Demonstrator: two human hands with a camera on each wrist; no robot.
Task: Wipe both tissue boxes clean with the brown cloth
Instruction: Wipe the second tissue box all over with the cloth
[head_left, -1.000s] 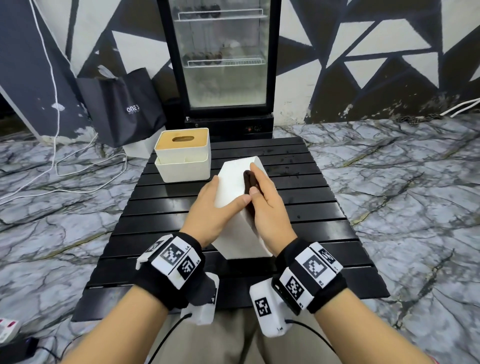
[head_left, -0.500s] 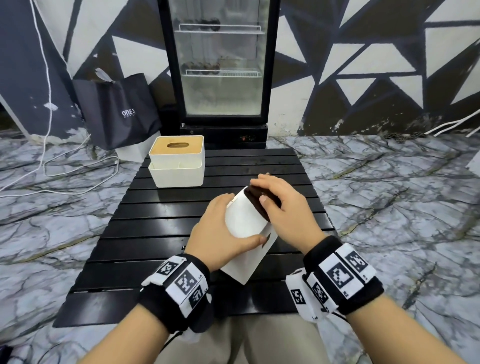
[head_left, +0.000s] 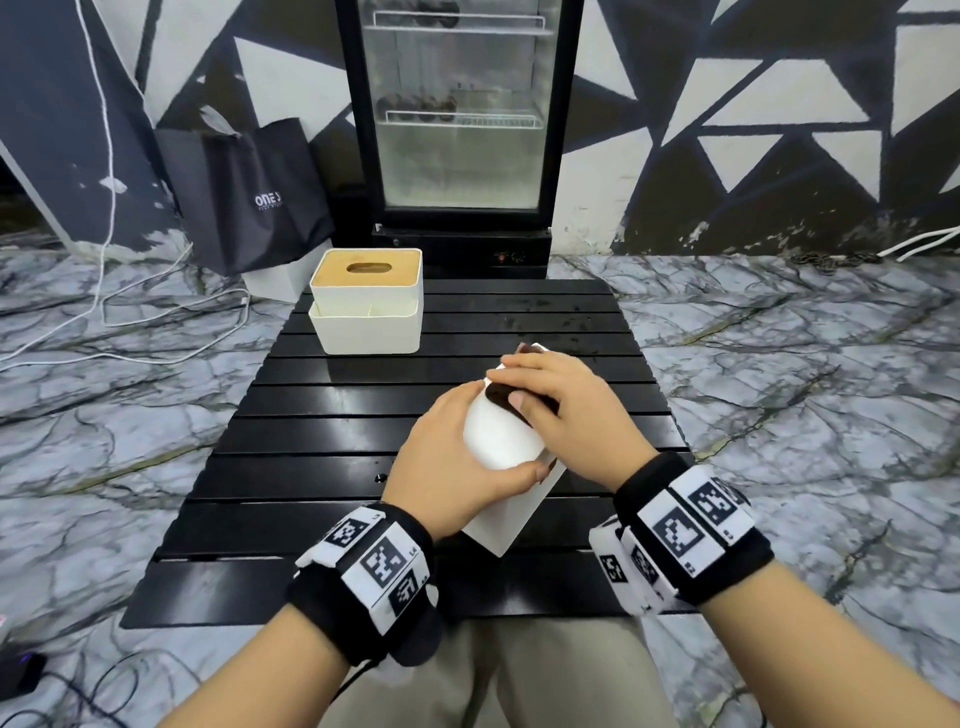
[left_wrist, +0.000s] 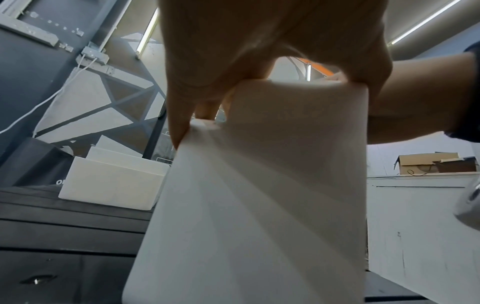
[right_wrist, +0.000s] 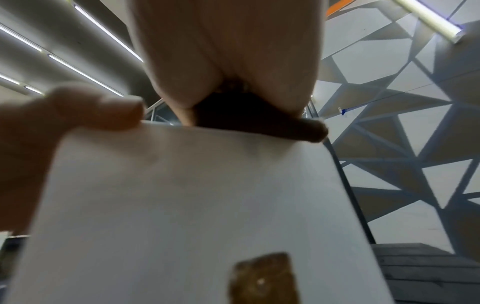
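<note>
White tissue box (head_left: 501, 441) is stood on end on the black slatted counter (head_left: 322, 415), tilted toward the person, near the front edge.

Left hand (head_left: 452, 457): fingers and thumb curled round the box's near upper end, bracing it. Left wrist view confirms thumb on one side, fingertips on the other.

Right hand (head_left: 561, 410): lies over the top end of the box, fingers pressing the brown cloth (head_left: 501, 402) flat against that face. Right wrist view shows the cloth (right_wrist: 259, 121) sandwiched between fingers and the box's upper edge; thumb rests on the box beside it.

Judgement on doing this step well: keep the left grip firm so the tilted box does not pivot on its lower edge; draw the cloth in overlapping strokes, carrying each one over the rounded corners.

Second tissue box (head_left: 366, 301), wooden lid up, stands at the far left of the counter, well apart from both hands.
</note>
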